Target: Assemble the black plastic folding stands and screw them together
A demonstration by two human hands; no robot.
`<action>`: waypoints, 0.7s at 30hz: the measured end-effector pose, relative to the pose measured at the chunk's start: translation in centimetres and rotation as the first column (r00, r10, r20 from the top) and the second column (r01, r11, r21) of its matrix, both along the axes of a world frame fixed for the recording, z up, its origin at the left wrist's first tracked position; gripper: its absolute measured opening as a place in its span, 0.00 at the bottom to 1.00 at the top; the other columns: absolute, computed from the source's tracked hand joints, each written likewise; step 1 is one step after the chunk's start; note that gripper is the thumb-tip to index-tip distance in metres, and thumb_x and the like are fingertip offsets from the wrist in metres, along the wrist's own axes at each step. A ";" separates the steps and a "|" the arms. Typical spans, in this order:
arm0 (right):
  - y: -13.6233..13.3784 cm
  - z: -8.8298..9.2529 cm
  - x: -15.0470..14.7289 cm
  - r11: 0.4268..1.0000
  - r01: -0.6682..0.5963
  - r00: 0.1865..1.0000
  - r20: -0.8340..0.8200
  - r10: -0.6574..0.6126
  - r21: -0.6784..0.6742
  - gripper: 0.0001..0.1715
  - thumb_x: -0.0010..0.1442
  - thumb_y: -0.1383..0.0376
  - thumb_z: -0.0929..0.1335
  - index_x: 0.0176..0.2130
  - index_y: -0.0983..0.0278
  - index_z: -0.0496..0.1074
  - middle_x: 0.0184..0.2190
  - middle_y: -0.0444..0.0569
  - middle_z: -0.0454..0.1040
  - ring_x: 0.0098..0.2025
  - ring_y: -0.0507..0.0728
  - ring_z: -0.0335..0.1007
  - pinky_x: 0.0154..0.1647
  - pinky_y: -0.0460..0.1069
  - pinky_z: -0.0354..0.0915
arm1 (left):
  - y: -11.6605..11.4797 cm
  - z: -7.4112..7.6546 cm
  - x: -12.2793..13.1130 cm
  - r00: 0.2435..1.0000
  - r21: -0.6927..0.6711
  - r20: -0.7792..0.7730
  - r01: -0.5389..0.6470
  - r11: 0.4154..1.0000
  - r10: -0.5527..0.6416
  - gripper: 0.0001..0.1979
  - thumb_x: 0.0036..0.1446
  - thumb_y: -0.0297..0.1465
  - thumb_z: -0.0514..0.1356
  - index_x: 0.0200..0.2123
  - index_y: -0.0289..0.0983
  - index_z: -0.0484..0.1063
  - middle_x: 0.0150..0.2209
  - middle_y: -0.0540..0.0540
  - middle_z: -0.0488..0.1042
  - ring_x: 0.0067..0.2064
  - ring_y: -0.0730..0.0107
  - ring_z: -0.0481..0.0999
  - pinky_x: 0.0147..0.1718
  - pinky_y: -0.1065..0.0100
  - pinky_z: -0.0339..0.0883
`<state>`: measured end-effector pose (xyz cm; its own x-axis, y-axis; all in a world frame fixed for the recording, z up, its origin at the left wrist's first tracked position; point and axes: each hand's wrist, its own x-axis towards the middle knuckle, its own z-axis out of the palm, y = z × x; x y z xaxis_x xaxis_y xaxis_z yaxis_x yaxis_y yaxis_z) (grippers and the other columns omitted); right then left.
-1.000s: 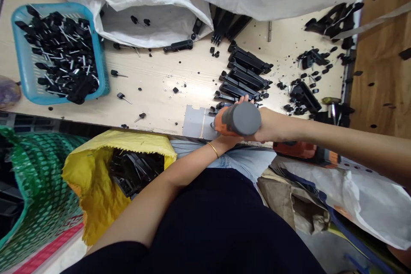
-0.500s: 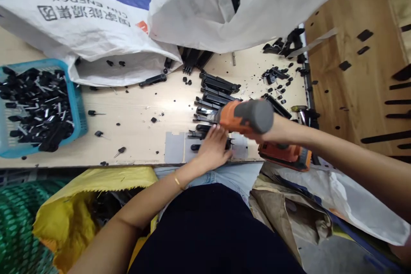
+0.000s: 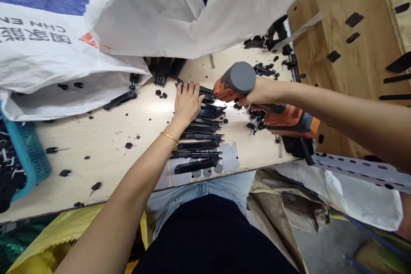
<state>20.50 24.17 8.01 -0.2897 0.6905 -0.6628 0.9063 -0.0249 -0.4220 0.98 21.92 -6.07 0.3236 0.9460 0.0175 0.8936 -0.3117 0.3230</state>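
Note:
My right hand (image 3: 261, 91) is wrapped round the handle of an orange and black cordless drill (image 3: 235, 82). The drill's front end is over the far right end of a row of long black plastic parts (image 3: 199, 145), and its tip is mostly hidden. At the far end of that row, my left hand (image 3: 188, 103) lies with fingers stretched out over a black plastic part (image 3: 206, 90), pressing on it. The nearer parts lie side by side, the closest partly on a grey sheet (image 3: 230, 157) at the table's front edge.
Large white woven bags (image 3: 180, 21) stand at the back. A blue basket (image 3: 35, 167) of small black parts with metal pins is at the left. Loose black pieces, springs (image 3: 212, 61) and scraps litter the table (image 3: 105, 150). Below hangs a yellow sack (image 3: 73, 227).
My left hand has moved from the near end of the row to its far end. The drill has moved away from me along the row, and the camera view has shifted.

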 end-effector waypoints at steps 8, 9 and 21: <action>-1.8 1.7 -2.1 0.999 0.034 0.992 0.119 -0.038 0.039 0.19 0.44 0.69 0.73 0.39 0.67 0.71 0.23 0.47 0.69 0.24 0.54 0.67 0.23 0.48 0.64 | 0.2 0.0 -0.6 1.000 0.006 -0.003 0.002 1.000 -0.002 0.30 0.66 0.40 0.37 0.63 0.30 0.55 0.64 0.34 0.58 0.66 0.47 0.52 0.63 0.43 0.41; -2.6 1.9 -1.8 0.999 0.042 0.994 0.101 -0.045 0.033 0.21 0.44 0.70 0.73 0.41 0.66 0.70 0.23 0.47 0.69 0.24 0.54 0.67 0.24 0.48 0.64 | 0.1 -0.1 -0.6 1.000 0.016 -0.009 0.001 1.000 -0.001 0.30 0.66 0.41 0.36 0.63 0.29 0.56 0.64 0.34 0.59 0.66 0.47 0.53 0.63 0.44 0.42; -6.0 1.7 0.6 0.982 0.121 0.992 -0.026 -0.126 -0.142 0.16 0.46 0.69 0.71 0.38 0.66 0.70 0.18 0.42 0.66 0.18 0.50 0.62 0.17 0.46 0.61 | -0.1 -0.2 -0.5 1.000 0.036 -0.019 -0.001 0.999 0.002 0.31 0.66 0.41 0.36 0.63 0.28 0.56 0.64 0.34 0.59 0.65 0.47 0.54 0.63 0.47 0.41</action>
